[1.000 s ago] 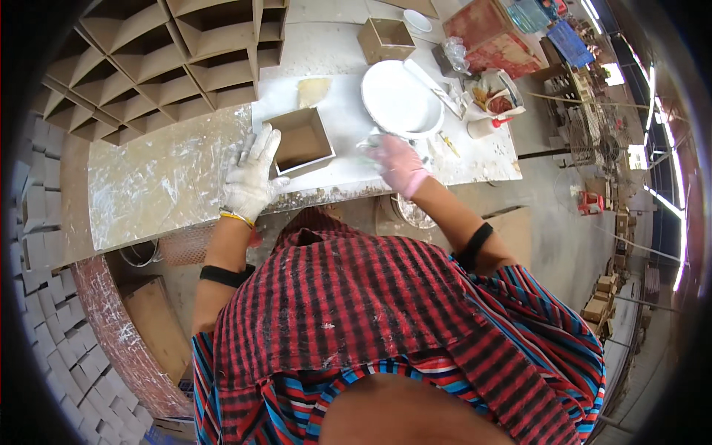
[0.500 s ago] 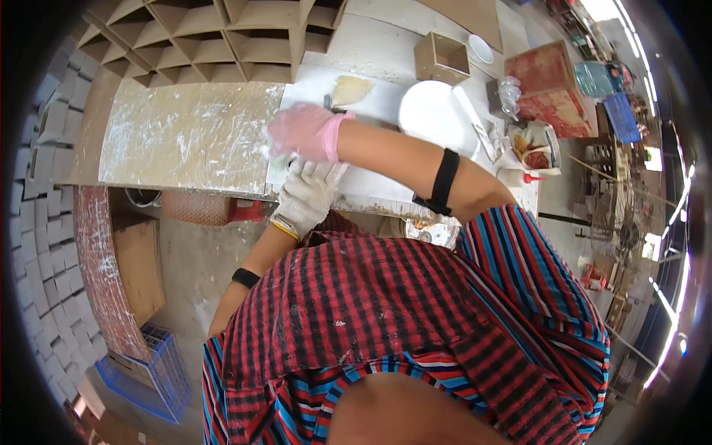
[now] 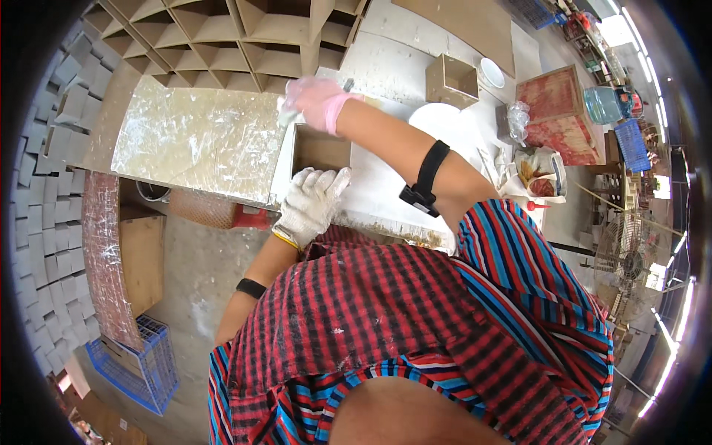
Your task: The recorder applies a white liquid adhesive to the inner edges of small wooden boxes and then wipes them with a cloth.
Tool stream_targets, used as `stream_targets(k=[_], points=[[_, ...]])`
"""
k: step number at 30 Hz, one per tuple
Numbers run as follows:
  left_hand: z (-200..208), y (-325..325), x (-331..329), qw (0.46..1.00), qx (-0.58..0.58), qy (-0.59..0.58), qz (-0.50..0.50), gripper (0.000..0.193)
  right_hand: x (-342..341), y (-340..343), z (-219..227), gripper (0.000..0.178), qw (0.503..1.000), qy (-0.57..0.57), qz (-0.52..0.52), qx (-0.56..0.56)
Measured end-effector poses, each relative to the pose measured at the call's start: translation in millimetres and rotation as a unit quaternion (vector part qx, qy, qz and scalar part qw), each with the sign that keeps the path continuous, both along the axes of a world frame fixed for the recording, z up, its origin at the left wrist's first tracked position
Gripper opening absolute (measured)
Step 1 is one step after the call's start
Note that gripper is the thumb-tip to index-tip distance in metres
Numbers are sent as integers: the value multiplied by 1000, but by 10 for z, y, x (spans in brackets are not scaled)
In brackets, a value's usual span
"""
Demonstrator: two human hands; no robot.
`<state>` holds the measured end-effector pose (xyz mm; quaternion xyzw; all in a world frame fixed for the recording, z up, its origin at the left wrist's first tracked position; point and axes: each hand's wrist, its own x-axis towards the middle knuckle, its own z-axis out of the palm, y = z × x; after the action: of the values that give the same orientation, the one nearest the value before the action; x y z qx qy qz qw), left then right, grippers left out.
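Note:
An open-topped brown box [image 3: 320, 152] stands at the near edge of the worktable in front of me. My left hand [image 3: 311, 202], in a white knitted glove, grips the box's near wall with its fingers over the rim. My right hand [image 3: 319, 102], in a thin pink glove, reaches across to the box's far left corner. Its fingers are closed and slightly blurred around a small pale piece [image 3: 286, 113], too unclear to name.
A brown compartment rack [image 3: 252, 46] stands at the far left. A small brown box [image 3: 451, 80], a white cup [image 3: 490, 73], a white round lid [image 3: 434, 119] and a red-stained crate [image 3: 556, 111] stand to the right. A blue basket [image 3: 152, 363] sits on the floor.
My right hand has moved away from me, from close above my left hand to the box's far side. The box's inside now shows. My left hand stays near the table edge, its fingers more spread.

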<state>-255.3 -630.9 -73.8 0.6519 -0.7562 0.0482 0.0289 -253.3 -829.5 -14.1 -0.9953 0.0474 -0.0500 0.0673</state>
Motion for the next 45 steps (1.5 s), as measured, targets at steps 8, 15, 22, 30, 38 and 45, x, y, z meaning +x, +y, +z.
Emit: stream_targets(k=[8, 15, 22, 30, 38, 45], points=[[229, -188, 6, 981, 140, 102, 91, 46, -339, 107, 178, 36, 975, 126, -65, 172], [158, -185, -4, 984, 137, 72, 85, 42, -754, -244, 41, 45, 971, 172, -108, 128], [133, -234, 10, 988, 127, 55, 69, 39, -376, 83, -169, 48, 990, 74, -26, 116], [195, -192, -21, 984, 126, 90, 89, 38, -986, -127, 76, 40, 980, 93, -114, 132], [156, -228, 25, 988, 145, 23, 51, 47, -1647, 234, -6, 42, 937, 21, -208, 279], [419, -383, 177, 928, 73, 365, -20, 31, -1960, 389, 128, 46, 388, -323, -208, 838]])
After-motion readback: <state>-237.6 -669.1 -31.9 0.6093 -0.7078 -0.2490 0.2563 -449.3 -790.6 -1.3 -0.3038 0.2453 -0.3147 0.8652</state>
